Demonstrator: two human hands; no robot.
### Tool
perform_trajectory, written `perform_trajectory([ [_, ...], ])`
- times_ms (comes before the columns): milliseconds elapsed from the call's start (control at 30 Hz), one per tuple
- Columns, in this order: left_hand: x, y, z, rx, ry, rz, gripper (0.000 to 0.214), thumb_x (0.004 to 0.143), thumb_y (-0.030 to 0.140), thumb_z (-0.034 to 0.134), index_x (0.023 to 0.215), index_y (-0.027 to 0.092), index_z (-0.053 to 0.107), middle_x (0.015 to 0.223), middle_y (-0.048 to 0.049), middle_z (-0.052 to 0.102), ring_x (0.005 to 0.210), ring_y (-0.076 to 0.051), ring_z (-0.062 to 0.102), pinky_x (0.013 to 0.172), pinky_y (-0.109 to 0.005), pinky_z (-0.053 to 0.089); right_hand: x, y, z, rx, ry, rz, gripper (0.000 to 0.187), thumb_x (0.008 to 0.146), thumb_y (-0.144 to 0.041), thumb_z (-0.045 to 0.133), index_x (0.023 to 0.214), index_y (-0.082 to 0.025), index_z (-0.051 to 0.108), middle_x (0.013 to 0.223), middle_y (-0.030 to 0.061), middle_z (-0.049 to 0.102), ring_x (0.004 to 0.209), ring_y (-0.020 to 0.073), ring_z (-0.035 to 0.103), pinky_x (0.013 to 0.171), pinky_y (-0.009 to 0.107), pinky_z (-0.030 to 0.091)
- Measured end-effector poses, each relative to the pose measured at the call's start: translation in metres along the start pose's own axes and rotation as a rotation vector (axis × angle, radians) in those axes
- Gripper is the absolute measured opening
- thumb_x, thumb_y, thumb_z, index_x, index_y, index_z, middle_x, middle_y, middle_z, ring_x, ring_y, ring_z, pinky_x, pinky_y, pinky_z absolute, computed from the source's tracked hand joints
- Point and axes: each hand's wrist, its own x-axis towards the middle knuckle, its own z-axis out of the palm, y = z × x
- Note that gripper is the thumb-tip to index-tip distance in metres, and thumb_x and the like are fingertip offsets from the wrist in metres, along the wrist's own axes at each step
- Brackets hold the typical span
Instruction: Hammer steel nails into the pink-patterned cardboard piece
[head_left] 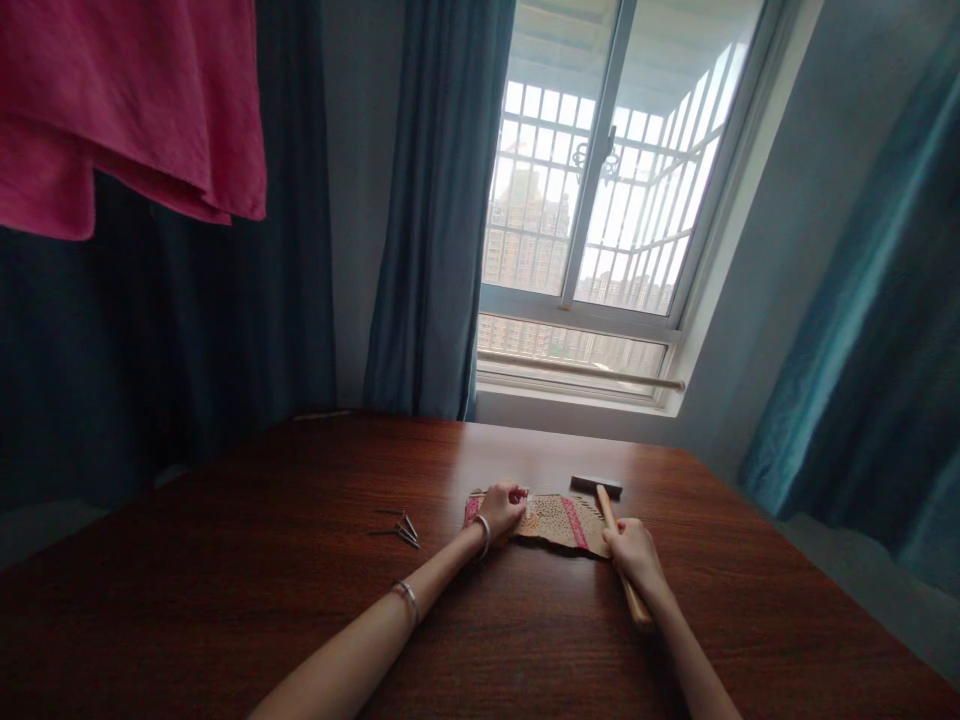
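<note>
A flat brown piece of cardboard (555, 522) with pink stripes and many small holes lies on the dark wooden table (225, 580). My left hand (501, 508) rests on its left end, fingers curled in a pinch on something too small to name. My right hand (634, 552) is wrapped around the wooden handle of a hammer (609, 510), whose dark head lies on the table just beyond the cardboard. Several nails (401, 528) lie loose to the left of my left hand.
A window (600, 200) with a grille stands beyond the table's far edge, with blue curtains (435, 220) on both sides. A pink cloth (127, 100) hangs at the upper left. The table's right edge runs close to the right curtain.
</note>
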Motion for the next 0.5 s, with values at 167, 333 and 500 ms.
perform_trajectory([
  [167,0.001,-0.005,0.003,-0.058,0.007,-0.001,0.016,0.069,0.019,0.055,0.081,0.014,0.065,0.071,-0.0015,0.062,0.065,-0.011,0.055,0.063,-0.021,0.042,-0.009,-0.007,-0.002,-0.16,0.004,0.01,0.034,0.071,-0.036,0.047,0.087,-0.016,0.069,0.088,0.0165,0.067,0.085,0.0291,0.063,0.066,0.031,0.043],
  [333,0.003,-0.008,0.005,-0.121,0.002,0.005,0.03,0.067,0.021,0.059,0.096,0.015,0.061,0.074,-0.0012,0.061,0.067,-0.012,0.056,0.065,-0.023,0.044,-0.017,-0.013,-0.004,-0.288,-0.006,0.054,0.041,0.076,-0.04,0.041,0.097,-0.016,0.065,0.101,0.0179,0.061,0.089,0.0325,0.062,0.07,0.04,0.045],
  [500,-0.001,-0.004,0.001,-0.178,0.013,0.074,0.049,0.065,0.028,0.064,0.111,0.017,0.054,0.084,-0.002,0.06,0.066,-0.012,0.056,0.064,-0.025,0.046,-0.021,-0.019,-0.006,-0.329,-0.043,0.055,0.041,0.078,-0.036,0.037,0.101,-0.013,0.062,0.101,0.0187,0.059,0.09,0.0317,0.061,0.072,0.04,0.046],
])
